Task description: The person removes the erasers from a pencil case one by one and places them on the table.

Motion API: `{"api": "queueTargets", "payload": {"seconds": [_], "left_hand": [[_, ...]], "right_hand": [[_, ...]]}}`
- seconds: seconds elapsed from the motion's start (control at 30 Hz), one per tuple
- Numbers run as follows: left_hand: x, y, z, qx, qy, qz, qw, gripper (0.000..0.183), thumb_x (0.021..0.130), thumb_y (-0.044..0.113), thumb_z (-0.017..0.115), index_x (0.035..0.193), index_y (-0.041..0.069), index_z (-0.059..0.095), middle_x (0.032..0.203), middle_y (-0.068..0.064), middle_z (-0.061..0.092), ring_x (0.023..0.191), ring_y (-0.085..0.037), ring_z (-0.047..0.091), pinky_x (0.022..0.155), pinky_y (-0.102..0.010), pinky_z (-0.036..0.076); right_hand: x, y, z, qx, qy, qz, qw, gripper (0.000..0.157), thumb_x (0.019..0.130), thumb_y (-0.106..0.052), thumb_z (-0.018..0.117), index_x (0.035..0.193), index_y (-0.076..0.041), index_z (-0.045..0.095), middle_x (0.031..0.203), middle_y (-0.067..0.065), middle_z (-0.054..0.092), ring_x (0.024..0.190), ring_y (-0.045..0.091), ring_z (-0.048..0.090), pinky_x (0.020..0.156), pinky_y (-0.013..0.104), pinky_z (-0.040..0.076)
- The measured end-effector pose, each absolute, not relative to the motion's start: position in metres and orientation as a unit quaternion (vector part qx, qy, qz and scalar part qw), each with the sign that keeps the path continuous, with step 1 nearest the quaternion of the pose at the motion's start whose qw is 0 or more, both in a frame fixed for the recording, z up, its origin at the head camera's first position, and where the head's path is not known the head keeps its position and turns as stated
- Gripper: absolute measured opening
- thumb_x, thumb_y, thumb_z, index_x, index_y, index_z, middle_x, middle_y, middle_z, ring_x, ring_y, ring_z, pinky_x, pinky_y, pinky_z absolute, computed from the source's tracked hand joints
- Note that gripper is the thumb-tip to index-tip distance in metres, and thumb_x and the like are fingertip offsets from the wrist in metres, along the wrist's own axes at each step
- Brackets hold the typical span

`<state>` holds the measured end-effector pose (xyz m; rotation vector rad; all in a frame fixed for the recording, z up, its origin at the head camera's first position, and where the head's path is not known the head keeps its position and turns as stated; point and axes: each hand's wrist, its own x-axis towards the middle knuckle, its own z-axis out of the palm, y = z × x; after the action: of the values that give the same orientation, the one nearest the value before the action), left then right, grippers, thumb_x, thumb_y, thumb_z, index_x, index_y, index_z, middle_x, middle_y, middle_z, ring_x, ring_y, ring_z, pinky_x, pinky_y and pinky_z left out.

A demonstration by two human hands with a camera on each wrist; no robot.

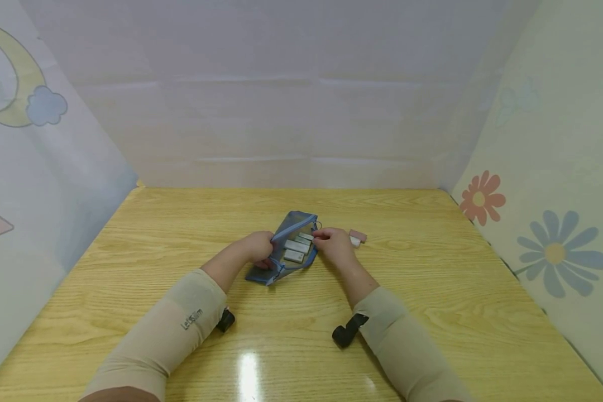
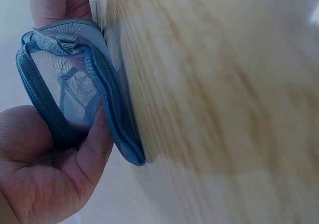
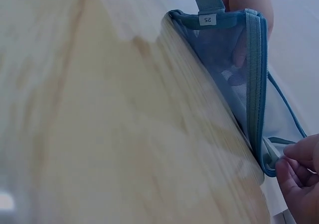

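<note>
Pouch: blue mesh zip pouch [image 1: 287, 224], lying near the middle of the tabletop [image 1: 191, 218], its mouth spread wide toward the right hand
Tag: small white label [image 3: 207, 20] reading "25" on the pouch edge, beside a fabric tab [image 3: 209, 3]
Left hand [image 1: 259, 247]: gripping the pouch's left side, thumb and fingers curled about its edge
Right hand [image 1: 334, 245]: at the pouch's right edge, thumb and fingertips together, apparently pinching a slim white block [image 1: 305, 237]; fingertips partly cover it, so the hold is hard to read
Pouch contents: two more white blocks [image 1: 296, 246], one nearer the person than the other
Outside pouch: pink block [image 1: 358, 235] and loose white block [image 1: 354, 242], side by side on the tabletop just right of the right hand
Arms: pale sleeves [image 1: 156, 329] on both forearms, lettering on the left one
Backdrop: printed sheet at right with a blue-petalled flower [image 1: 554, 254]
</note>
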<state>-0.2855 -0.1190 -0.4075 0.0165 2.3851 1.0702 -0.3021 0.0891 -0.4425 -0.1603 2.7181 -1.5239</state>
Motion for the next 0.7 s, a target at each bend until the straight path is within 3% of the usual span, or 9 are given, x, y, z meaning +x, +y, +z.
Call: {"api": "queueTargets", "payload": {"seconds": [0.43,0.7], "left_hand": [[-0.285,-0.118,-0.407,0.012,0.884,0.388,0.26,0.014,0.097,0.006,0.034,0.1,0.001,0.047,0.093,-0.016,0.054,0.073,-0.023,0.066,0.06,-0.031,0.054],[-0.285,-0.118,-0.408,0.016,0.89,0.377,0.257,0.014,0.098,0.007,0.034,0.1,0.001,0.047,0.09,-0.016,0.056,0.071,-0.022,0.065,0.059,-0.031,0.054]], "right_hand": [[-0.306,0.086,-0.449,-0.023,0.886,-0.463,-0.005,0.019,0.085,-0.012,0.063,0.102,-0.005,0.07,0.106,0.013,0.065,0.107,0.024,0.056,0.087,0.036,0.046],[-0.308,0.083,-0.453,-0.026,0.896,-0.442,-0.024,0.013,0.082,-0.013,0.067,0.093,-0.005,0.07,0.092,0.008,0.067,0.089,0.022,0.06,0.076,0.034,0.048]]}}
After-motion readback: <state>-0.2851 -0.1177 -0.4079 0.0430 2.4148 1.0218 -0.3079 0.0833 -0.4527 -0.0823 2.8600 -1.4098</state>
